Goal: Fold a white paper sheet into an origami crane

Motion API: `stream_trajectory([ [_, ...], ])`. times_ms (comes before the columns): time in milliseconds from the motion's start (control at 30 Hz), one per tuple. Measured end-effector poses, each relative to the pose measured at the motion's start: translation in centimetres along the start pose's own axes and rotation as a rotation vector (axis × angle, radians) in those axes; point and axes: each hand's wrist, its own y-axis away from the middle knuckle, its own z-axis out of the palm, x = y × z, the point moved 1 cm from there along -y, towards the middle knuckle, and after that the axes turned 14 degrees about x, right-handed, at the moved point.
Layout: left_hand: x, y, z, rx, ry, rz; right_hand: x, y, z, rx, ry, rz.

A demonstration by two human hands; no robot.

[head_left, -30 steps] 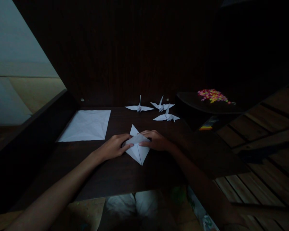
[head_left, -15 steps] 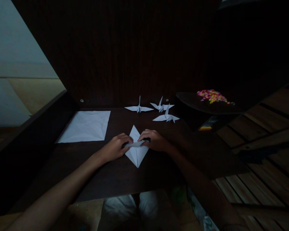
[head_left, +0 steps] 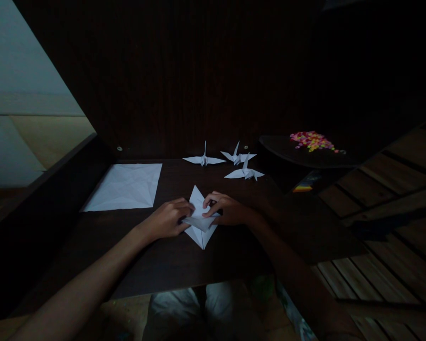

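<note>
A white origami paper (head_left: 203, 235), folded into a diamond, lies on the dark desk with one point toward me and one away. Its upper layer forms a flap across the middle that stands partly raised. My left hand (head_left: 173, 217) closes on the diamond's left corner, fingers bent. At the right corner, my right hand (head_left: 224, 208) has its thumb and fingertips on the flap and paper. Beyond the hands stand three folded paper cranes: one on the left (head_left: 204, 160), one behind (head_left: 237, 157) and one nearer on the right (head_left: 247, 173).
A flat, creased white sheet (head_left: 124, 187) lies on the desk's left side. Small colourful pieces (head_left: 314, 141) are heaped on a raised curved shelf (head_left: 280, 149) at the right. A dark side panel (head_left: 42, 203) borders the left edge; wooden slats (head_left: 386, 189) show at the far right.
The flap has come down toward me, covering more of the diamond's lower half. My right thumb has shifted onto the paper's middle. The cranes and the flat sheet stay put.
</note>
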Motion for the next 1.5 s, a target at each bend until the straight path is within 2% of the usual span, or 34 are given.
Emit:
stream_trajectory([
  [200,0.26,-0.14,-0.36,-0.058,-0.013,-0.018,-0.07,0.10,-0.05,-0.013,0.002,-0.031],
  [533,0.03,0.12,0.03,-0.026,-0.065,0.016,-0.16,0.11,0.30,0.043,-0.018,0.026],
  [733,-0.05,0.10,0.10,-0.039,-0.061,-0.013,-0.23,0.03,0.30,0.063,-0.026,0.085],
  [1500,0.47,-0.13,0.32,-0.009,-0.054,-0.011,0.08,-0.26,0.85,0.125,-0.023,0.064],
])
